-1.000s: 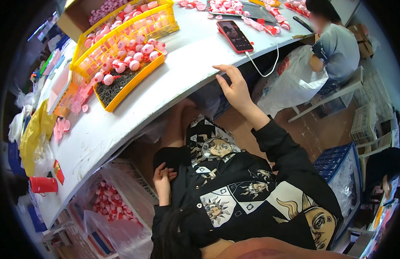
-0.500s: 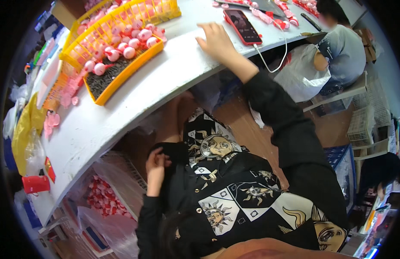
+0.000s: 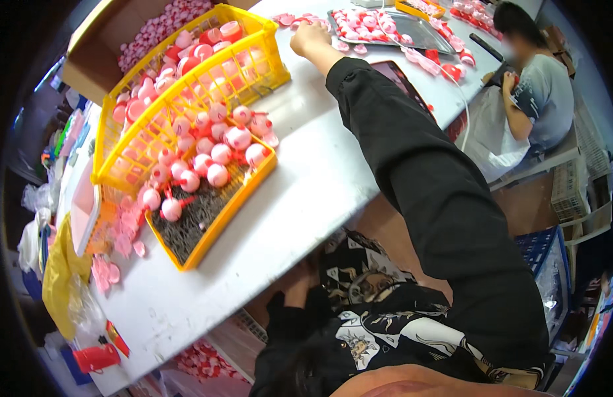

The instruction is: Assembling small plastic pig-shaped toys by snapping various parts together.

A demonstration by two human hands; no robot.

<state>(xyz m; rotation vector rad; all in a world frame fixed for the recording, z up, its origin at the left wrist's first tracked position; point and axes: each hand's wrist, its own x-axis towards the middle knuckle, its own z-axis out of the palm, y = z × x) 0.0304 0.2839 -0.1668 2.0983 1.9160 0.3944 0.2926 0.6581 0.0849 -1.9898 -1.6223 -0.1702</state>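
The left hand (image 3: 294,291) sits low at the worktop's (image 3: 306,192) near edge, by the lap and against the black patterned shirt (image 3: 379,324); its fingers are hidden, so I cannot tell how they are set. The right arm, in a black sleeve (image 3: 425,172), stretches far across the white worktop. The right hand (image 3: 311,38) lies at the far side, fingers curled together in a loose fist; whether they pinch anything cannot be told.

Just beside that hand lie loose pink pieces (image 3: 290,18), small and rounded, scattered flat, with no clear long axis. Right of the hand, a grey metal tray (image 3: 412,33) holds more pink and red pieces; its long side runs left to right, slightly tilted away to the right.

Left of the arm, a shallow yellow tray (image 3: 214,225) with a dark mesh floor carries pink balls (image 3: 217,173) with short stems; its long axis runs diagonally from near-left to far-right. A yellow basket (image 3: 154,132), full of pink parts, stands touching it behind. A cardboard box (image 3: 88,53) stands at the far left. A dark phone (image 3: 402,79) lies partly under the sleeve.

At the far right, another person (image 3: 538,92) in a grey shirt sits at the worktop. A blue crate (image 3: 541,245) stands on the brown floor.
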